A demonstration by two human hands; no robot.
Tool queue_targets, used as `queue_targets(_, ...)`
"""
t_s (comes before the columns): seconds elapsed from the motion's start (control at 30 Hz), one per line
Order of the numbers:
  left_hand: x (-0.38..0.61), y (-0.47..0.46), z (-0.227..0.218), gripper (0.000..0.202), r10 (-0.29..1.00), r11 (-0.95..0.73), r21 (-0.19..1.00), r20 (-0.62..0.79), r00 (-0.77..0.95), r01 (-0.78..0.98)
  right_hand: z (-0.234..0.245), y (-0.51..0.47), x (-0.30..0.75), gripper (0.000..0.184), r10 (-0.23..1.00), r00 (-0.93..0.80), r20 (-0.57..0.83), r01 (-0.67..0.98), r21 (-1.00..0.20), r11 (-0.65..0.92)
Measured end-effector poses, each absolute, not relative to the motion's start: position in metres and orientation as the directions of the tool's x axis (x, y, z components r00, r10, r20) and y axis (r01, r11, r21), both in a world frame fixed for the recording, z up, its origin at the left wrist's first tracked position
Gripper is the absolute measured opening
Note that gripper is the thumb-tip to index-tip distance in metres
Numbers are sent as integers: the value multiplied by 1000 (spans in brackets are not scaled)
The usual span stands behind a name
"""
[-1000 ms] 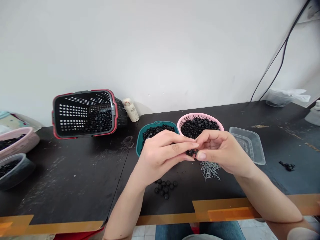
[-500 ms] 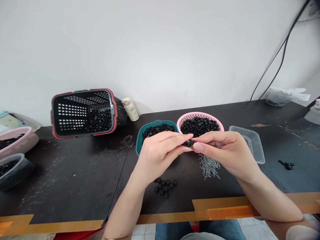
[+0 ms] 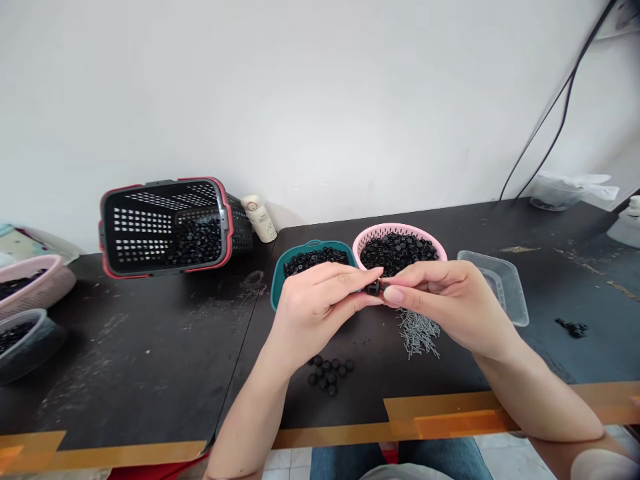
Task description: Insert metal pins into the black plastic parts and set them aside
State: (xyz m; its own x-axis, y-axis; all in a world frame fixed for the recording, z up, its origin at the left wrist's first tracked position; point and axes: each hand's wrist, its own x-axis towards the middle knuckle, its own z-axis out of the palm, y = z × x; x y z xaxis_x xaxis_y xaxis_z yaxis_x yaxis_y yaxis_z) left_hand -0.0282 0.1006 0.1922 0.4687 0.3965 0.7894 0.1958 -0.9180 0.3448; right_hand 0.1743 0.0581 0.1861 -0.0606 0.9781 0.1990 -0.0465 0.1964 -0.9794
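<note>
Black tabletop [image 3: 140, 353] lies open left of my hands; left grip [image 3: 317, 310] and right grip [image 3: 443, 300] pinch one small black plastic part [image 3: 373, 288], shifted slightly left since the last frame, near loose grey metal pins [image 3: 419, 333].

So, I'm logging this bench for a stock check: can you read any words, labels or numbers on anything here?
Nothing is readable: the small white bottle beside the tipped-over basket has printed marks, but they are too small and blurred to read.
</note>
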Motion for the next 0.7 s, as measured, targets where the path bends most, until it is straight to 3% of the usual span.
queue_targets(0.17, -27, 100, 192, 30, 370, -929, 328, 802, 468, 171, 184, 67, 179, 19, 970, -176, 169, -194, -972, 134)
queue_targets(0.27, -25, 102, 192, 33, 326, -945, 303, 824, 464, 127, 184, 78, 185, 21, 926, -370, 69, -272, -961, -37)
queue_targets(0.4, -23, 103, 192, 34, 308, -948, 310, 822, 479, 79, 180, 89, 190, 25, 821, -571, -20, -243, -951, -192)
queue_targets(0.7, -23, 105, 193, 37, 324, -922, 387, 778, 538, -6, 180, 93, 190, 23, 765, -641, -62, -232, -934, -270)
